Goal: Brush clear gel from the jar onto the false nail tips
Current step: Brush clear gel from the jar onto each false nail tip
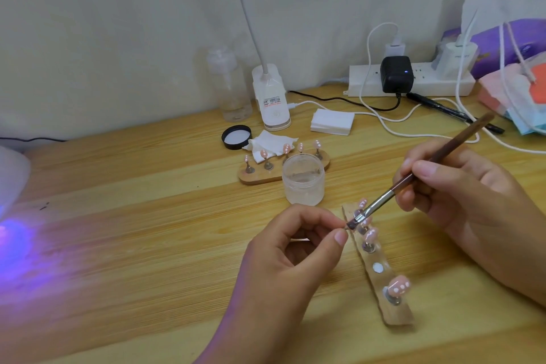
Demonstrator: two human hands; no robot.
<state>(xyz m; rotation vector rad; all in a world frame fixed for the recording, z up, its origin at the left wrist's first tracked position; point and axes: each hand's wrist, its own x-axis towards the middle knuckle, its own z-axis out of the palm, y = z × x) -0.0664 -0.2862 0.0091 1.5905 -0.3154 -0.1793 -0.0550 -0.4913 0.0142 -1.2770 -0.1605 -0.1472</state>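
My right hand (461, 195) grips a brown-handled brush (413, 177), its flat bristles pointing down-left. The bristle tip meets something small pinched between thumb and forefinger of my left hand (298, 242); that item is mostly hidden, so I cannot tell what it is. Just behind stands an open clear jar of gel (303, 179). A wooden holder strip (381, 281) lies under the brush and carries pink false nail tips (399, 285) on metal stands, with one bare magnet spot. A second wooden holder (257, 176) with several pink tips sits behind the jar.
The jar's black lid (237, 136) and a crumpled wipe (273, 146) lie behind the holders. Further back are a clear pump bottle (229, 86), a white lamp base (271, 100), a pad stack (332, 122), a power strip (410, 80) with cables. A UV lamp glows purple at left (11, 183).
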